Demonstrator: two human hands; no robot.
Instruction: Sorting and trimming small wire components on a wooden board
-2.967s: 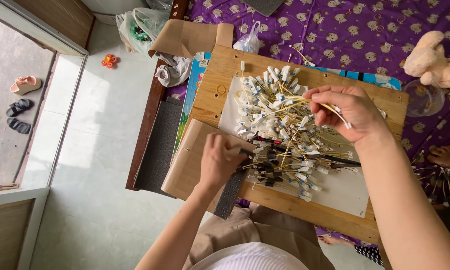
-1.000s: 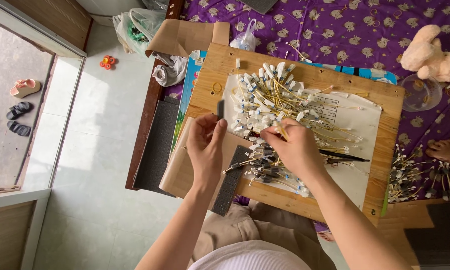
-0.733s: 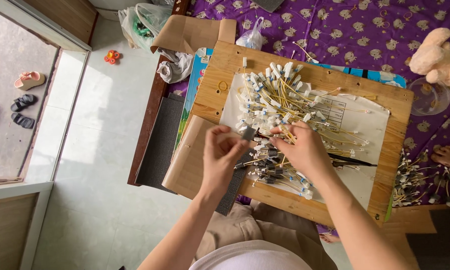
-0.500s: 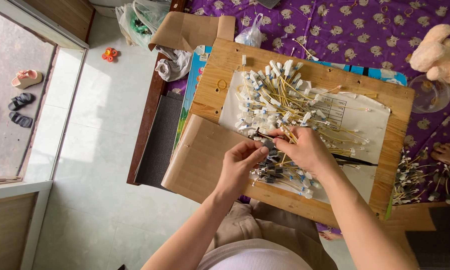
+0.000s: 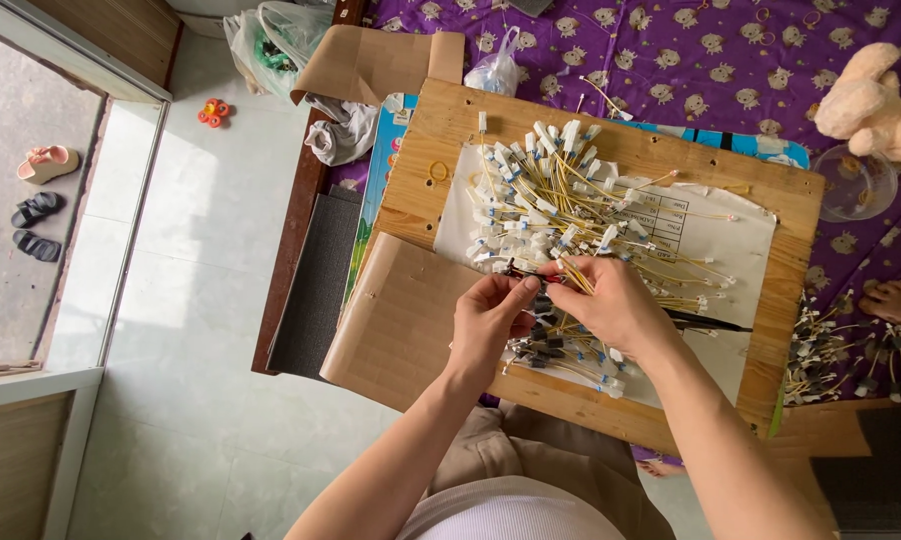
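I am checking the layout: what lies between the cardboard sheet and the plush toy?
In the head view, the wire pile on white paper lies between the cardboard sheet and plush toy.

Wooden board (image 5: 451,130) raw, matt; cardboard sheet (image 5: 401,320) on it smooth, brown; wires (image 5: 571,200) above carry glossy plastic sheathing.

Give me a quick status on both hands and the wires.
Left hand and right hand pinch one yellow wire between them. Pile of yellow wires on the wooden board. Cardboard sheet under left hand, nothing blocking.
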